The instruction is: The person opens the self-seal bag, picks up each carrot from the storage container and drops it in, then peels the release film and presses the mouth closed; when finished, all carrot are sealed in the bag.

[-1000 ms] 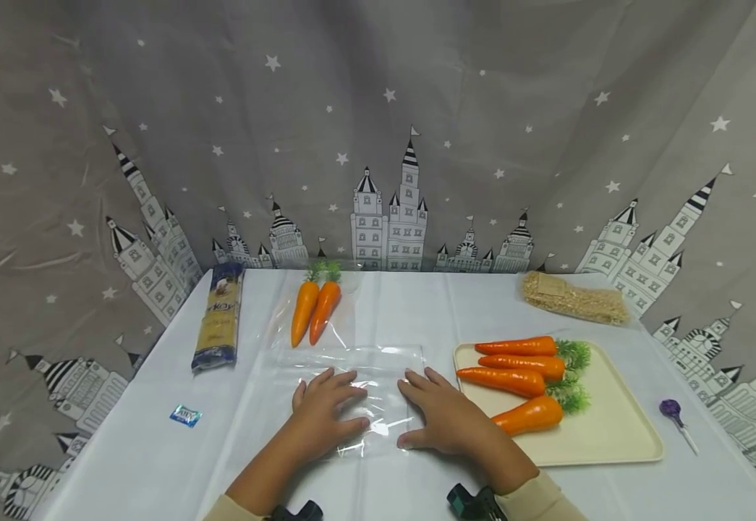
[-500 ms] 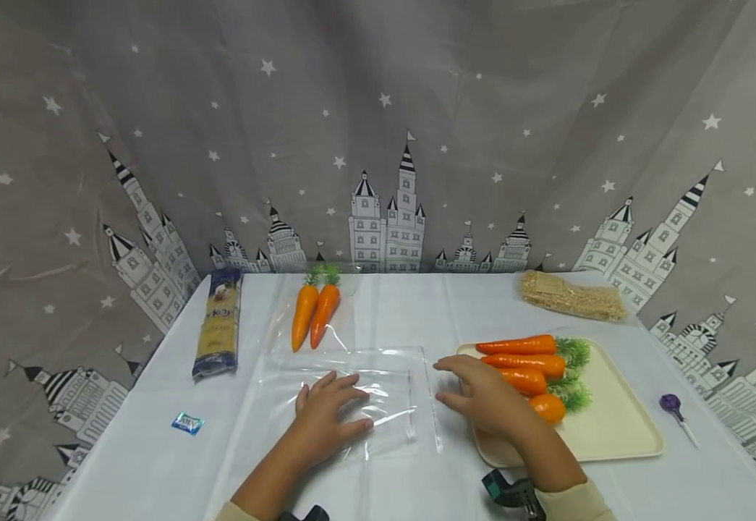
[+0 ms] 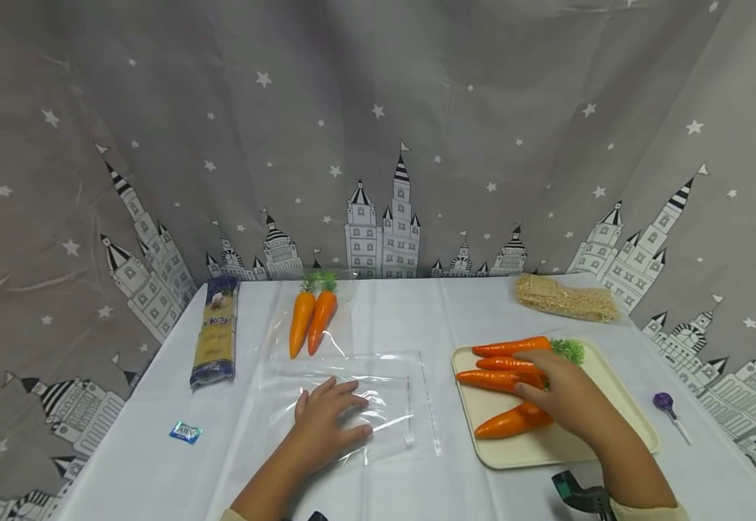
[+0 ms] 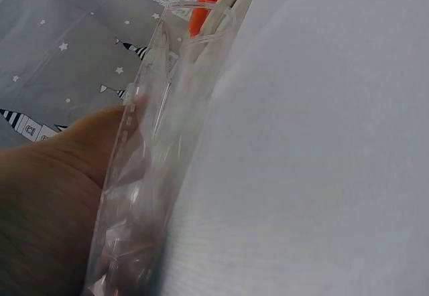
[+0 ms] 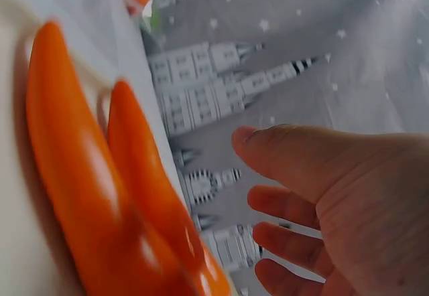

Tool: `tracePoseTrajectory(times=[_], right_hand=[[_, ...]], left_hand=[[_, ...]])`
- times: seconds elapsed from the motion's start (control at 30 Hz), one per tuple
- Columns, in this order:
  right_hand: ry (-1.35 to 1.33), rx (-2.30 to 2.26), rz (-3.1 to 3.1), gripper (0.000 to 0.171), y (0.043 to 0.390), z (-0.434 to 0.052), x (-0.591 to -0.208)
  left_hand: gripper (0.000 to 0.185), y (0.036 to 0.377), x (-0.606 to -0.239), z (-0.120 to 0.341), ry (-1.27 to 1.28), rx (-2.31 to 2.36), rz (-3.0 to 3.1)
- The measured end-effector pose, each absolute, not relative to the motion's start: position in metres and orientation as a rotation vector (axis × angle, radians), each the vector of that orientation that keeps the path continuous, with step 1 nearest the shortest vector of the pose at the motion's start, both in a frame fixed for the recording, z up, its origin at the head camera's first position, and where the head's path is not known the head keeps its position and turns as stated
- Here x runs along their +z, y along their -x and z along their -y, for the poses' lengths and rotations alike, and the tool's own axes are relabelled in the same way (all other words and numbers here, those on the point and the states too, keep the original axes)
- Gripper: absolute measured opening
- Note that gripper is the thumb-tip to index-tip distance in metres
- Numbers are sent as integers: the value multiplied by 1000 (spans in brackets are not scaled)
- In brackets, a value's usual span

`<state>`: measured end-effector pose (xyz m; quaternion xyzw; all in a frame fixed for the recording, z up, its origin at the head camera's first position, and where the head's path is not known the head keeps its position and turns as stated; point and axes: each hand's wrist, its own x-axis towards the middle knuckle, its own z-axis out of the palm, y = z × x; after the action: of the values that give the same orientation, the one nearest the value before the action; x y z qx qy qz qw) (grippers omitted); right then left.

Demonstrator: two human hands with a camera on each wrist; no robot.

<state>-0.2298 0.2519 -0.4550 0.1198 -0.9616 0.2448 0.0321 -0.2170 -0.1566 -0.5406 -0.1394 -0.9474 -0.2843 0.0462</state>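
My left hand (image 3: 328, 427) rests with fingers spread on a flat, clear plastic bag (image 3: 391, 412) on the white table. In the left wrist view the bag's transparent edge (image 4: 161, 108) stands up in front of the thumb side of the hand (image 4: 60, 162). My right hand (image 3: 566, 391) is over a cream tray (image 3: 618, 441) holding several carrots (image 3: 508, 423) with green tops. From the right wrist, that hand (image 5: 322, 209) shows its thumb and fingers parted and nothing between them, beside a big orange carrot (image 5: 87, 175). It hides part of the carrots' green ends in the head view.
Another clear bag with two carrots (image 3: 312, 322) lies at the back. To the left are a blue and yellow packet (image 3: 215, 333) and a small blue wrapped sweet (image 3: 186, 433). A beige packet (image 3: 566, 298) lies back right; a purple lollipop (image 3: 667, 409) sits right of the tray.
The right hand has left the bag and moved right, over the carrots on the tray. The left hand has stayed on the bag.
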Motion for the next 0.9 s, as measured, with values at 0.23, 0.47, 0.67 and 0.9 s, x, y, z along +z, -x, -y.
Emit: tracePoseTrajectory(times=[0.23,0.47,0.67,0.9], right_hand=[[-376,679,2961,57,227,-291,-457],[-366,660,2988,60,226,-320,-466],[-365,765,3019,58,224,-334,-483],[-289,871,2982,56,219,-334,-498]], left_hand=[[40,218,-543,157,425,-859,2896],[40,217,-542,157,431,-876,2898],[40,216,-543,157,431,-860,2918],[40,217,-541,157,445,-853,2915]])
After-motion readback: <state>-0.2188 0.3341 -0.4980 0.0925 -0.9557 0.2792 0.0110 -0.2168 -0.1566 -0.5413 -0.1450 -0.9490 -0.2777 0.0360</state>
